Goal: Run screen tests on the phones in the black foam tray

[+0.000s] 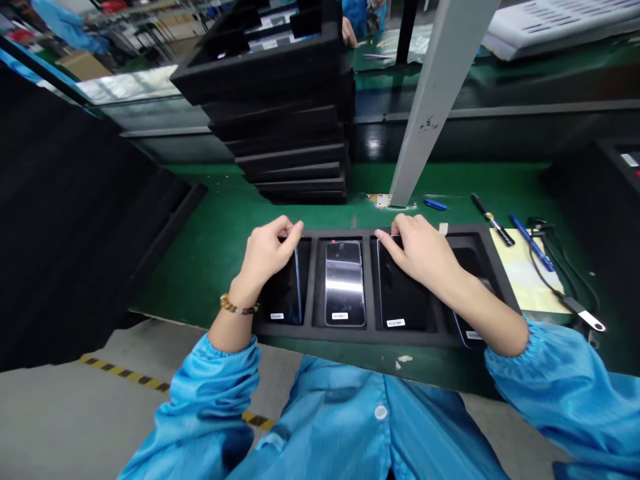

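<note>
A black foam tray [370, 333] lies on the green bench, with smartphones set in its slots. My left hand [270, 250] is closed at the tray's far rim, over the top end of the leftmost phone [287, 293]. My right hand [423, 253] is likewise closed at the far rim, above the third phone [403, 300], its thumb near that phone's upper left corner. Fingertips of both hands are hidden. Between them, a phone [345, 283] with a shiny screen lies face up. The rightmost phone [470, 330] is partly covered by my right forearm.
A tall stack of black trays [295, 143] stands behind, left of a grey post [430, 107]. At right are a blue pen [533, 243], a black pen [493, 220], yellow paper [525, 277] and a cable [590, 319]. A co-worker's hand [349, 32] shows beyond the stack.
</note>
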